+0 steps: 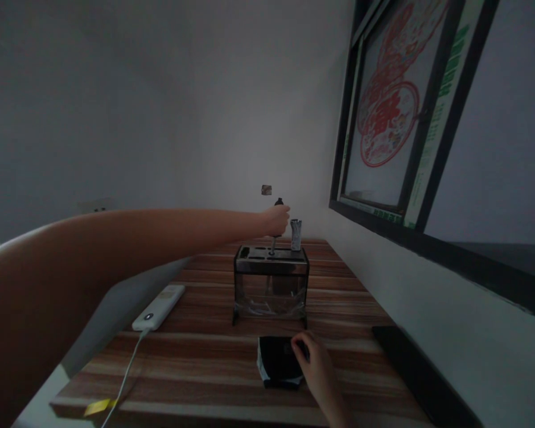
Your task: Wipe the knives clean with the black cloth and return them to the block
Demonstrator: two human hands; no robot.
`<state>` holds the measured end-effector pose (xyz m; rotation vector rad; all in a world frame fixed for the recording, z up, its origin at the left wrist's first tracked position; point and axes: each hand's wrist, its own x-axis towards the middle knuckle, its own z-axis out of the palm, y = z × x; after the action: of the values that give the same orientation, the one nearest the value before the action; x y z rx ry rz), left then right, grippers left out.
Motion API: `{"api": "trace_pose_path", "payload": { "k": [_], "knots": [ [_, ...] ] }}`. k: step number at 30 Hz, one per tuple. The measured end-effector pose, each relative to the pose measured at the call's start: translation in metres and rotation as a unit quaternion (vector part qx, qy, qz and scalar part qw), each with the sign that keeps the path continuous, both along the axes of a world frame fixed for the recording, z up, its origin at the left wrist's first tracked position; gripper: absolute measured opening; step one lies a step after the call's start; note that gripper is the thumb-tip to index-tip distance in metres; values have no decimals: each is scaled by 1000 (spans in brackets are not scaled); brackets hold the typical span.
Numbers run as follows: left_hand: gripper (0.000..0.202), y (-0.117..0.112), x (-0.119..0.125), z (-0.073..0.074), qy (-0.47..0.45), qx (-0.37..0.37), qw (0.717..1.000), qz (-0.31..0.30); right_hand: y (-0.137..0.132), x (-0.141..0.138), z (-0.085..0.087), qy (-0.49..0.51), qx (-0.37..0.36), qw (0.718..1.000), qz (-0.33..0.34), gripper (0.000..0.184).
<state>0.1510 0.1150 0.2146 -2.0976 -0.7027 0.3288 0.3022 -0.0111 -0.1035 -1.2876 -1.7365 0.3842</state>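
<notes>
My left hand [276, 220] reaches far across the wooden table [205, 356] and is closed round the dark handle of a tool [276, 229] that stands upright in a slot on top of a clear, dark-framed holder [271, 285]. A grey-white handled tool [296, 234] stands in the holder just right of it. Near the front edge, my right hand [314, 362] rests with its fingers on a small black flat object [279, 361]; the fingers look curled on its right edge.
A white power bank [158, 307] with a cable [125, 380] lies at the left of the table. A long black object [421, 374] lies along the right wall, under a dark-framed window with a red paper cutting [386, 113]. A yellow tag [97, 406] sits at the front edge.
</notes>
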Motion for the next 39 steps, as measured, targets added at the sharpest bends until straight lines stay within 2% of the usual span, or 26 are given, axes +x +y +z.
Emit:
{"api": "trace_pose_path", "payload": {
  "k": [4,8,12,32,35,39],
  "knots": [
    [24,-11,2,32,25,46,999,-14,0,0,1,6,-1,1000,1,14],
    [25,-21,0,61,40,82,996,-20,0,1,1,4,-2,1000,6,16],
    [22,-27,-3,82,47,109,993,-19,1,1,0,-1,5,1000,6,15],
    [20,-37,-24,147,28,168,985,39,2,1,-2,-3,13,1000,-2,13],
    [18,-31,-35,153,6,165,986,35,2,2,-3,1,7,1000,3,14],
    [10,-17,-63,158,-39,155,987,16,1,1,-3,5,15,1000,2,15]
  ]
}}
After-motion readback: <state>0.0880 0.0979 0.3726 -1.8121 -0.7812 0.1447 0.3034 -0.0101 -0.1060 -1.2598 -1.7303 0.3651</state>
